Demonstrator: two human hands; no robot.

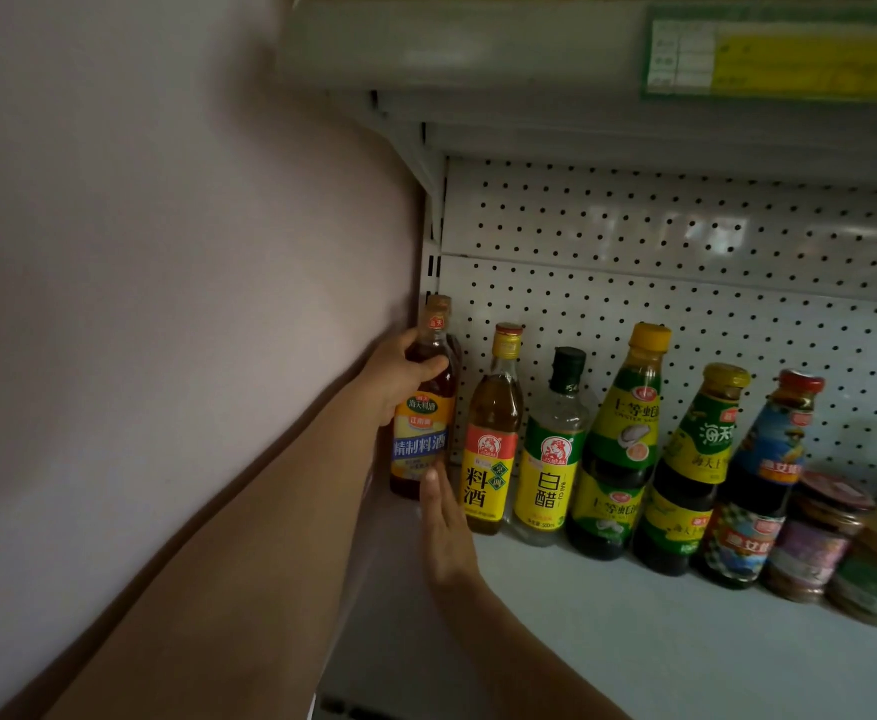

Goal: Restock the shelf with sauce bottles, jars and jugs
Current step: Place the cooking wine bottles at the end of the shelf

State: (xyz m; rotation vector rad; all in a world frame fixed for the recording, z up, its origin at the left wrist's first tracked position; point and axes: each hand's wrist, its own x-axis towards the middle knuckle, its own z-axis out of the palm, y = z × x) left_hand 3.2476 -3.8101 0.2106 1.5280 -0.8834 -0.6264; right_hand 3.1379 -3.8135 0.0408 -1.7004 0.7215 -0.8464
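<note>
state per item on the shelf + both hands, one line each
left hand: grips the cooking wine bottle round its shoulder
right hand: fingers straight, touching the base of the cooking wine bottle
cooking wine bottle: upright, capped, at the row's left end
white vinegar bottle: upright, capped, untouched
oyster sauce bottles: upright, capped, in a row
jars: lidded, stacked, blurred
shelf: front part bare

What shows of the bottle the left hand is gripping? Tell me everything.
The cooking wine bottle looks like clear glass holding dark amber liquid, with a gold cap and a yellow-blue label. It stands about upright at the row's left end, by the pegboard upright. The left hand grips its shoulder; the right hand's straight fingertips touch its base.
</note>
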